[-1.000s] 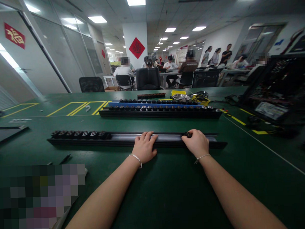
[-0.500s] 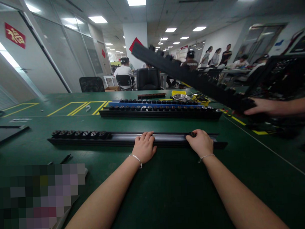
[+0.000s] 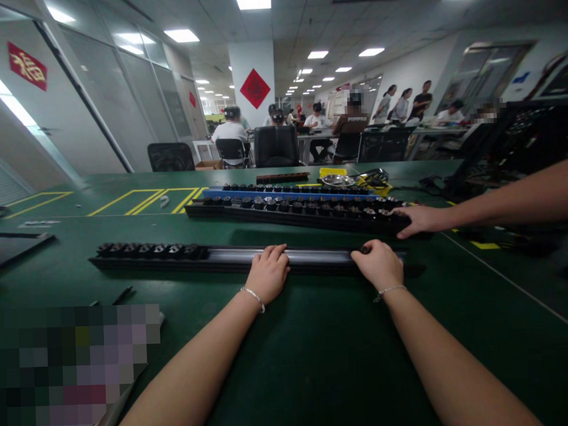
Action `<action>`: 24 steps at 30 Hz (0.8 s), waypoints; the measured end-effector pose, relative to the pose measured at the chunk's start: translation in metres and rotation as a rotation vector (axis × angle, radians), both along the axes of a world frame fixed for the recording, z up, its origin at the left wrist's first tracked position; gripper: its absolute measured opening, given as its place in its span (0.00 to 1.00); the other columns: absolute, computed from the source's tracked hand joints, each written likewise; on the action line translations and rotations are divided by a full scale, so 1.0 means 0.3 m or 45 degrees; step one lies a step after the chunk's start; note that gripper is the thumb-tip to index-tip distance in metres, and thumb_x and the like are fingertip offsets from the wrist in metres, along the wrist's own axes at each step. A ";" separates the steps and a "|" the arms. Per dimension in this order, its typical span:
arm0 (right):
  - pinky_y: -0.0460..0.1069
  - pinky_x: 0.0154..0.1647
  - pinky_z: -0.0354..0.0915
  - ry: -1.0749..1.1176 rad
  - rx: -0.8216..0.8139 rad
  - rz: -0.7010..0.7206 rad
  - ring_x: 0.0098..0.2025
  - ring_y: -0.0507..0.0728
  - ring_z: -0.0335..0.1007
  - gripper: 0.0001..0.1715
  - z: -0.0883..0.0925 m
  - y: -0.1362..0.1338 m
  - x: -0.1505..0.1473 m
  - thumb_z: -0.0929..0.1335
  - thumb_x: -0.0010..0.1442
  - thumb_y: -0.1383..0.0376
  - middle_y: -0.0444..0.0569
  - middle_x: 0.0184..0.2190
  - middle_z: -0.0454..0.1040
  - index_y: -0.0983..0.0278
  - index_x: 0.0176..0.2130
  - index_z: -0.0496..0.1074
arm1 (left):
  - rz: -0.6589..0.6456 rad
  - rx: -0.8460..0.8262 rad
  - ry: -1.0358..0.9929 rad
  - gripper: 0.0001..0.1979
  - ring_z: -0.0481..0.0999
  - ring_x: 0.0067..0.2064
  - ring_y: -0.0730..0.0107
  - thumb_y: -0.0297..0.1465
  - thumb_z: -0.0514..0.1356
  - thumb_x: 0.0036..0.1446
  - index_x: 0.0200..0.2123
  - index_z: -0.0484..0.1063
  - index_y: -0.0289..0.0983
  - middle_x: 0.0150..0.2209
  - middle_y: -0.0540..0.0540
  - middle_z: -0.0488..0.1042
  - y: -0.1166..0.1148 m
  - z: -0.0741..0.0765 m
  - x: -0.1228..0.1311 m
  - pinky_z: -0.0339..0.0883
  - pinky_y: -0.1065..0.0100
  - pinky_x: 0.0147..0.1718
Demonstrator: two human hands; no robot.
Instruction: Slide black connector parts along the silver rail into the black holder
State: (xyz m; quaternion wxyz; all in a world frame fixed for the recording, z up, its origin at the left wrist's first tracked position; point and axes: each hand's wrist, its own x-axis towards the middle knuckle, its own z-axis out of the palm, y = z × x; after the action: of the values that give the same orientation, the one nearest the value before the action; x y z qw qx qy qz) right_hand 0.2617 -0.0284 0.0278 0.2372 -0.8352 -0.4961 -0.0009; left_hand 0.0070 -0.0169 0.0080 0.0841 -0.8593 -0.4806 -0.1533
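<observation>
Before me on the green table (image 3: 316,336) lies a long black rail (image 3: 150,262) with a bare, shiny channel along its middle. Several black blocks with metal tops (image 3: 159,248) sit in its left end. My left hand (image 3: 270,277) lies across the rail near its middle, fingers over the far edge and thumb at the near side. Toward the right end, my right hand (image 3: 381,265) is closed, thumb and forefinger pinching a small black part (image 3: 365,250) at the channel; the hand hides most of it.
A co-worker's hand (image 3: 421,220) holds the right end of another black rail full of blocks (image 3: 340,216). Behind it are a blue rail (image 3: 213,194), a metal dish (image 3: 337,181) and a yellow tray (image 3: 333,172). A dark panel (image 3: 15,247) lies at left.
The co-worker's raised black rail has come down onto the table beside the other filled rails. My right hand has shifted slightly right with the small part; my left hand has stayed put.
</observation>
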 end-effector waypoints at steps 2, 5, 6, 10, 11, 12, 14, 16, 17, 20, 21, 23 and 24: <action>0.54 0.38 0.58 -0.001 0.009 0.010 0.39 0.61 0.66 0.19 -0.002 -0.001 0.003 0.62 0.45 0.55 0.52 0.37 0.71 0.62 0.35 0.70 | -0.002 -0.003 -0.004 0.10 0.57 0.57 0.60 0.32 0.51 0.58 0.42 0.67 0.42 0.58 0.47 0.60 -0.002 0.001 0.000 0.61 0.55 0.48; 0.53 0.37 0.58 0.013 0.028 0.027 0.39 0.60 0.66 0.19 -0.008 -0.001 0.010 0.62 0.45 0.55 0.52 0.37 0.71 0.63 0.34 0.69 | -0.013 0.006 -0.007 0.09 0.58 0.57 0.60 0.33 0.52 0.58 0.41 0.67 0.41 0.58 0.47 0.60 -0.003 -0.002 0.000 0.61 0.55 0.48; 0.53 0.37 0.58 0.020 0.033 0.030 0.38 0.60 0.66 0.18 -0.010 -0.001 0.012 0.62 0.45 0.55 0.52 0.36 0.71 0.63 0.34 0.69 | -0.017 0.015 -0.006 0.09 0.58 0.57 0.59 0.33 0.52 0.58 0.41 0.67 0.41 0.58 0.48 0.60 -0.003 -0.003 -0.001 0.61 0.55 0.48; 0.52 0.38 0.58 0.035 0.034 0.031 0.39 0.60 0.66 0.17 -0.016 0.002 0.019 0.63 0.45 0.56 0.51 0.36 0.71 0.63 0.33 0.68 | -0.025 0.050 0.000 0.08 0.58 0.56 0.59 0.33 0.52 0.58 0.40 0.67 0.40 0.58 0.48 0.61 -0.002 -0.010 -0.003 0.61 0.56 0.48; 0.52 0.38 0.58 0.036 0.033 0.032 0.38 0.59 0.66 0.17 -0.016 0.002 0.020 0.63 0.45 0.56 0.51 0.36 0.71 0.62 0.33 0.68 | -0.025 0.051 0.001 0.08 0.58 0.56 0.59 0.33 0.52 0.58 0.40 0.66 0.40 0.58 0.48 0.61 -0.003 -0.011 -0.003 0.60 0.56 0.49; 0.52 0.38 0.58 0.035 0.034 0.033 0.38 0.59 0.66 0.16 -0.016 0.001 0.021 0.63 0.45 0.56 0.51 0.35 0.71 0.62 0.33 0.68 | -0.025 0.048 0.003 0.08 0.58 0.56 0.59 0.33 0.52 0.58 0.40 0.66 0.40 0.58 0.48 0.61 -0.003 -0.011 -0.003 0.60 0.56 0.49; 0.51 0.37 0.58 0.029 0.039 0.039 0.38 0.59 0.65 0.15 -0.015 -0.004 0.023 0.63 0.45 0.56 0.50 0.34 0.71 0.62 0.31 0.67 | -0.030 0.043 0.004 0.08 0.58 0.56 0.59 0.33 0.52 0.58 0.40 0.66 0.40 0.58 0.48 0.61 -0.006 -0.011 0.000 0.60 0.56 0.49; 0.51 0.37 0.58 0.024 0.048 0.046 0.37 0.58 0.65 0.14 -0.014 -0.011 0.028 0.63 0.45 0.57 0.50 0.33 0.70 0.62 0.31 0.67 | -0.040 0.042 0.001 0.08 0.58 0.56 0.59 0.33 0.52 0.58 0.40 0.66 0.40 0.58 0.47 0.61 -0.010 -0.010 0.004 0.60 0.56 0.49; 0.51 0.37 0.58 0.022 0.053 0.049 0.37 0.58 0.65 0.14 -0.013 -0.015 0.031 0.63 0.45 0.57 0.50 0.33 0.70 0.62 0.31 0.67 | -0.044 0.043 -0.002 0.08 0.58 0.56 0.59 0.33 0.52 0.58 0.40 0.66 0.40 0.58 0.47 0.61 -0.011 -0.010 0.007 0.60 0.56 0.48; 0.51 0.38 0.58 0.021 0.065 0.048 0.36 0.58 0.64 0.14 -0.011 -0.027 0.038 0.63 0.45 0.57 0.50 0.33 0.69 0.63 0.31 0.67 | -0.053 0.049 -0.008 0.07 0.57 0.57 0.59 0.33 0.52 0.58 0.39 0.66 0.40 0.58 0.47 0.60 -0.016 -0.012 0.016 0.60 0.56 0.48; 0.51 0.37 0.58 0.021 0.066 0.046 0.36 0.58 0.64 0.14 -0.010 -0.031 0.040 0.63 0.45 0.57 0.50 0.33 0.69 0.63 0.31 0.67 | -0.057 0.054 -0.010 0.07 0.57 0.57 0.59 0.33 0.52 0.58 0.40 0.66 0.40 0.58 0.47 0.60 -0.016 -0.013 0.018 0.61 0.56 0.48; 0.51 0.37 0.58 0.021 0.072 0.041 0.36 0.57 0.64 0.14 -0.008 -0.036 0.041 0.63 0.45 0.57 0.50 0.33 0.69 0.63 0.32 0.67 | -0.066 0.069 -0.017 0.07 0.58 0.56 0.58 0.33 0.52 0.58 0.39 0.66 0.40 0.57 0.46 0.61 -0.016 -0.017 0.019 0.61 0.56 0.47; 0.51 0.37 0.58 0.019 0.077 0.040 0.35 0.57 0.63 0.14 -0.008 -0.038 0.042 0.63 0.45 0.57 0.50 0.33 0.68 0.63 0.32 0.67 | -0.070 0.078 -0.023 0.07 0.58 0.56 0.58 0.33 0.53 0.58 0.39 0.66 0.40 0.57 0.46 0.61 -0.016 -0.019 0.019 0.61 0.56 0.47</action>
State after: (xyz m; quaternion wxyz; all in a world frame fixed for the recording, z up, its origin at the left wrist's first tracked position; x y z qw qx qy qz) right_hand 0.2741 -0.0397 0.0254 0.2661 -0.8197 -0.5072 -0.0058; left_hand 0.0128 -0.0217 0.0022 0.1018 -0.8678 -0.4526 -0.1781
